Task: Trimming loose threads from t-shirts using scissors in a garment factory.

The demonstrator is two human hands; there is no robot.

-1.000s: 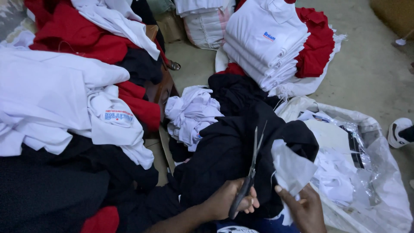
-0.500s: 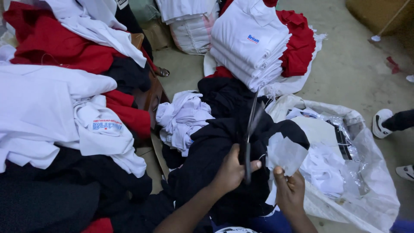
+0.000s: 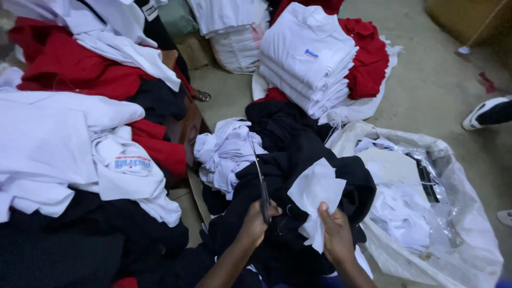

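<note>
My left hand (image 3: 255, 224) grips a pair of long scissors (image 3: 260, 176) by the handles, with the blades pointing up and away from me. My right hand (image 3: 336, 237) pinches the lower edge of a white piece of fabric (image 3: 314, 192) and holds it upright just right of the scissors, not touching them. Both hands hover over a heap of black garments (image 3: 298, 138). A crumpled bundle of white cloth (image 3: 224, 152) lies just left of the blades.
A stack of folded white shirts (image 3: 306, 58) sits on red garments (image 3: 370, 61) at the back. A clear plastic sack (image 3: 458, 224) with white scraps lies at the right. White, red and black clothes (image 3: 58, 138) are piled at the left. Another person's shoe (image 3: 482, 113) rests on the concrete floor.
Both hands have shifted left in the view, keeping the scissors and the white piece. The white piece now stands more upright and spread out. Another person's shoe moved up the right edge.
</note>
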